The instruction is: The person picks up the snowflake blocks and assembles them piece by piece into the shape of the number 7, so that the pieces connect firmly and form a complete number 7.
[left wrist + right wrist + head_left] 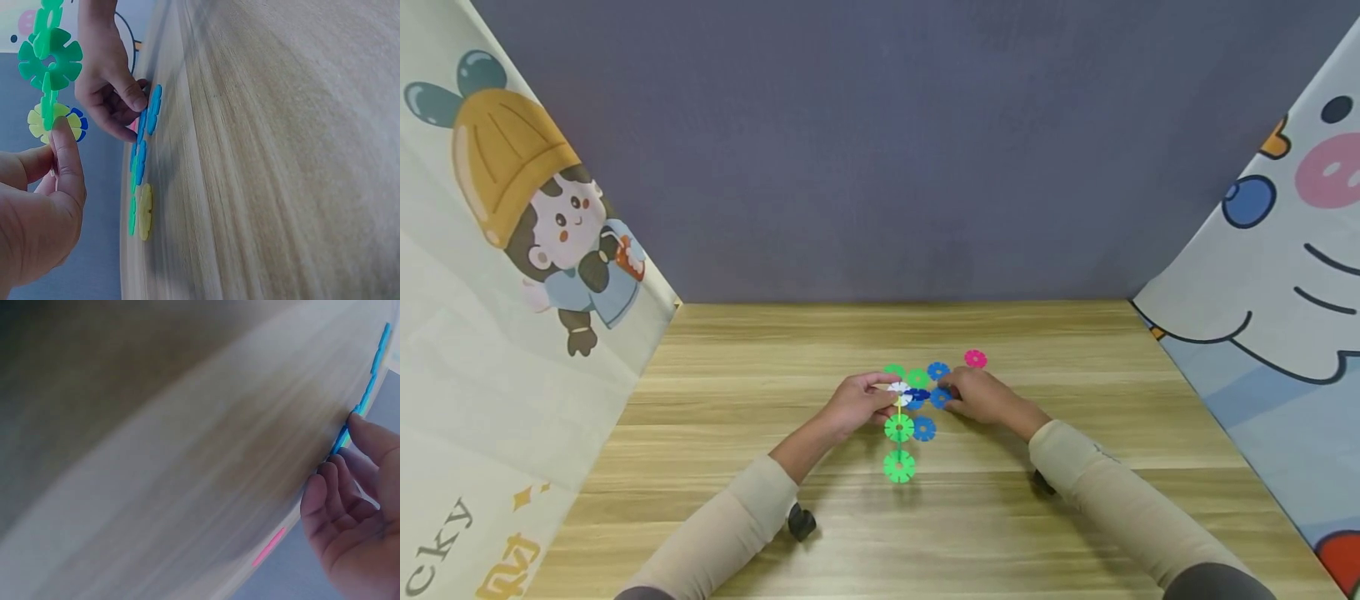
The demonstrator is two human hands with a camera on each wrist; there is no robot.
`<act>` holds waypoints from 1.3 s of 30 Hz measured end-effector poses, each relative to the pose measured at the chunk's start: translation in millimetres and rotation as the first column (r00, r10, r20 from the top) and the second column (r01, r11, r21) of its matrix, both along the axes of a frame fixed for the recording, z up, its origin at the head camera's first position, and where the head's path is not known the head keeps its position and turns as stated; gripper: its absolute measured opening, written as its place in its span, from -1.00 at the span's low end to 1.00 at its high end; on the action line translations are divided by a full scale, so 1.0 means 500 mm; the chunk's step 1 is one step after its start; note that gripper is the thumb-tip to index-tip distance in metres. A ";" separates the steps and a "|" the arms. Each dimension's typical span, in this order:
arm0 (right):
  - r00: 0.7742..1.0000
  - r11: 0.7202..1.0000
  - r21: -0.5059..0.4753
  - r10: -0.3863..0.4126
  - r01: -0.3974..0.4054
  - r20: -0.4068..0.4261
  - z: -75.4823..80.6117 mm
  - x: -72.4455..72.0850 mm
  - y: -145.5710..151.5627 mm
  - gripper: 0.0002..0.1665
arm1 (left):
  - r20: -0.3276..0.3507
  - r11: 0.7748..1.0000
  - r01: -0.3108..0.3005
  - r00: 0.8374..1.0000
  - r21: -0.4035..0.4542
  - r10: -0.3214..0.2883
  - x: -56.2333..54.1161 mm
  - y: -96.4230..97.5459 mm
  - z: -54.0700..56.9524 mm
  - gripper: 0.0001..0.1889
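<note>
My left hand (pixel 867 402) pinches a joined chain of notched plastic snowflake discs and holds it above the table. The chain has a white disc (pixel 897 388), a dark blue disc (pixel 919 394) and a yellow disc (pixel 39 125). Green discs (pixel 898 467) form its near end. My right hand (pixel 981 395), to the right, is down at the tabletop, its thumb and fingertips around the edge of a loose blue disc (pixel 940 398). Other blue discs (pixel 924 429) lie beside it. The left fingers partly hide the chain's grasped part.
Loose green discs (pixel 917 379) and another blue disc (pixel 938 371) lie behind the hands on the wooden table (pixel 760 350). A pink disc (pixel 975 358) lies farther back right. A pale yellow disc (pixel 145 212) shows in the left wrist view. A grey panel (pixel 880 167) rises behind.
</note>
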State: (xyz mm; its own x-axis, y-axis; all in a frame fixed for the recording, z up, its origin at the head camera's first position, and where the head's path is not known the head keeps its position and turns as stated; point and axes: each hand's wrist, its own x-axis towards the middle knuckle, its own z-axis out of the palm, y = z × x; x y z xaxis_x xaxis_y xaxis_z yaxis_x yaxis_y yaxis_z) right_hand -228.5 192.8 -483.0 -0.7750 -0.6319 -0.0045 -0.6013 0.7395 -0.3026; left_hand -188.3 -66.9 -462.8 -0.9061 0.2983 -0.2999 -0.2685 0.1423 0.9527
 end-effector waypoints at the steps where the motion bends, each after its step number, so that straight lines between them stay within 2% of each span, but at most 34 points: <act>1: 1.000 1.000 0.000 0.000 0.000 -0.001 0.000 0.001 -0.001 -0.61 | 0.003 1.000 0.000 1.000 0.000 0.000 0.001 0.000 0.000 -0.61; 16: 0.994 0.993 -0.063 -0.098 0.101 0.050 0.001 0.006 -0.001 -0.60 | 0.016 1.000 -0.001 1.000 0.022 0.001 0.004 -0.001 0.001 -0.60; 21: 0.997 0.990 -0.117 -0.072 0.075 0.026 0.000 0.012 0.006 -0.76 | 0.017 1.000 -0.007 1.000 0.017 0.007 0.007 -0.001 0.004 -0.61; 25: 0.993 0.980 -0.173 -0.084 0.098 0.085 0.009 0.020 0.008 -0.87 | 0.016 1.000 -0.015 1.000 0.018 0.015 0.009 -0.002 0.006 -0.61; 29: 0.971 0.949 -0.275 -0.092 0.153 0.222 0.018 0.027 0.011 -0.88 | 0.016 1.000 -0.008 1.000 0.015 0.008 0.007 -0.002 0.006 -0.61; 33: 0.935 0.904 -0.367 -0.086 0.219 0.345 0.028 0.032 0.015 -0.80 | 0.018 1.000 0.000 1.000 0.012 -0.001 0.004 -0.001 0.004 -0.62; 39: 0.884 0.852 -0.429 -0.080 0.300 0.460 0.038 0.038 0.015 -0.71 | 0.013 1.000 0.002 1.000 0.022 -0.003 0.003 0.003 0.003 -0.62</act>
